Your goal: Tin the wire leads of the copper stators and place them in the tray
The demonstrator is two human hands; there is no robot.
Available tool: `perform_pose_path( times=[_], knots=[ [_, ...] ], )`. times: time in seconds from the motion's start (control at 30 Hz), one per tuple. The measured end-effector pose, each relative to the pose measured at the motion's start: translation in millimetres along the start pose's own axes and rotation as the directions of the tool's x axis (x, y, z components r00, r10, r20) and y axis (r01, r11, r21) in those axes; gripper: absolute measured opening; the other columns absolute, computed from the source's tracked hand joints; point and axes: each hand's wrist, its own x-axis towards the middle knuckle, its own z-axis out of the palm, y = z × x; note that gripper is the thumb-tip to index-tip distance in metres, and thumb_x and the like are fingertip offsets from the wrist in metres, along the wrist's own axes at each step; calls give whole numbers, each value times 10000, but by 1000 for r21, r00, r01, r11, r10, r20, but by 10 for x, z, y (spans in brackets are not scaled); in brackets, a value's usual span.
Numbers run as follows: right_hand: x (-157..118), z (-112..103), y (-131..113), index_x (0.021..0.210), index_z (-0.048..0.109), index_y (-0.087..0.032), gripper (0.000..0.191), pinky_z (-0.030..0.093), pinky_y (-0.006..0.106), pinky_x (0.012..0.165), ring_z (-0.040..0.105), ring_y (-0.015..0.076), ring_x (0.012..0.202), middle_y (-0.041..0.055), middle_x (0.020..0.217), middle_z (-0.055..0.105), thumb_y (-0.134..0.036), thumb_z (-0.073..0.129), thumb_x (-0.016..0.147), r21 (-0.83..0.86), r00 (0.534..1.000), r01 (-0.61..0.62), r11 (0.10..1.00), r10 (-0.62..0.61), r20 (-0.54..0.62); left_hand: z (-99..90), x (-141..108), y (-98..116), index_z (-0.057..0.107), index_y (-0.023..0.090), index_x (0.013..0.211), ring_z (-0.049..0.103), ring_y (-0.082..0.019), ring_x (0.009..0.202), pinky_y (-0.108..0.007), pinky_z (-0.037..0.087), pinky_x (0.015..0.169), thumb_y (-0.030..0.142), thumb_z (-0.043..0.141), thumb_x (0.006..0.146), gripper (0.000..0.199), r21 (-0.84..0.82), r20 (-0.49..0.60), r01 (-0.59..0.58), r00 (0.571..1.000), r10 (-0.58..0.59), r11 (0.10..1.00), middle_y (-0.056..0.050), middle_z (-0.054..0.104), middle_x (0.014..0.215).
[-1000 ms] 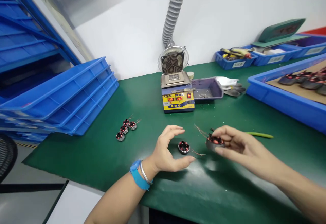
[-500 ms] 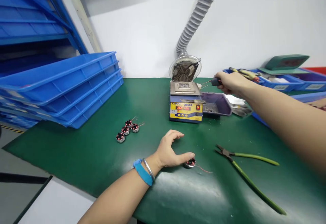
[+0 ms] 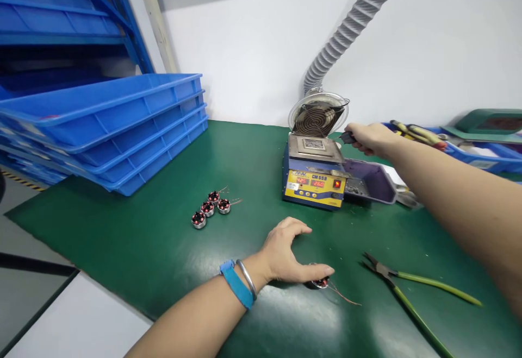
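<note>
My left hand (image 3: 287,255) rests low over the green mat with fingers spread and thumb reaching across a small motor stator (image 3: 320,282). That stator has black and copper-red windings and thin wires trailing right; the thumb covers part of it. At the right side of the yellow-and-blue solder pot (image 3: 314,188), my right hand (image 3: 369,138) is closed around a small dark-handled tool (image 3: 347,137). Its thin metal end is mostly hidden beside the pot. Several more stators (image 3: 207,208) sit grouped to the left, some with wires showing.
Green-handled cutting pliers (image 3: 391,276) lie with jaws apart on the right. A purple tray (image 3: 371,181) stands beside the pot, under a grey exhaust hose (image 3: 350,29). Blue crates (image 3: 155,124) are stacked at left; a blue bin (image 3: 468,154) holds tools at back right.
The view has shifted, so most things sit farther right. My right hand with the dark-handled tool has come closer to the pot. My left hand stays spread over the stator.
</note>
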Motion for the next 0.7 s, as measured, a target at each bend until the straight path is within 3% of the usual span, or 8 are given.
perform_pose_path(
  times=[0.23,0.43,0.7],
  knots=[
    [-40,43,-37,853,562,-113,348,356,178,454,401,43,491,-28,662,489,-432,465,951,-42,998,-57,998,57,10,2,7,9,618,141,981,605,-272,960,-447,511,895,560,807,486,675,6,2,-3,1000,3,1000,-134,616,1021],
    [-26,58,-19,1017,595,-98,325,509,265,647,585,110,727,53,899,609,-401,512,935,-71,997,-74,995,75,7,17,7,-12,615,141,978,604,-273,951,-450,509,890,554,803,485,670,1,-13,-22,1000,22,1000,-136,617,1015],
    [42,99,-3,1107,585,-98,339,532,329,750,615,153,860,89,1026,617,-379,542,923,-44,998,-64,997,63,-31,12,1,9,624,126,990,602,-271,967,-449,495,918,522,784,521,634,3,-6,-9,1000,9,1000,-141,617,1030]
  ],
)
